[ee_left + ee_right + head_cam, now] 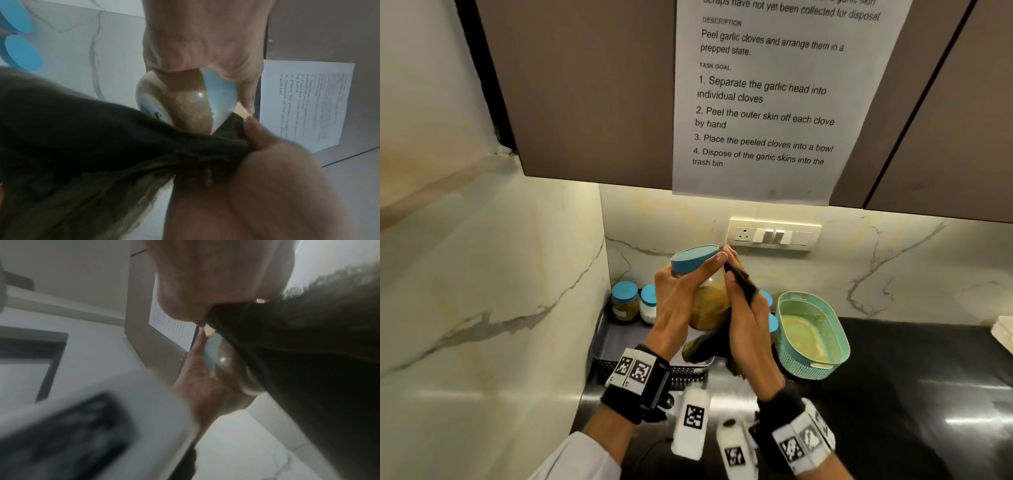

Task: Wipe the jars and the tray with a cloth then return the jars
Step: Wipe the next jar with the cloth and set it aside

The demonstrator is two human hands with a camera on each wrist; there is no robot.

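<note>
Up off the counter, the jar (709,310) with a blue lid, part full of brown powder, tilts between both hands. The left hand (677,305) grasps it at 9 o'clock; the right hand (748,320) presses the dark cloth (739,284) on it at 3 o'clock. Two lidded jars (625,301) stand in the dark tray (599,346) at 10 o'clock. The teal basket (813,334) sits at 3 o'clock, something pale inside.

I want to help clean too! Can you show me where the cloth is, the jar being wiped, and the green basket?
cloth (739,286), head view, on the dark fold against the jar.
jar (697,257), head view, on its blue lid.
green basket (839,337), head view, on its right rim.
</note>
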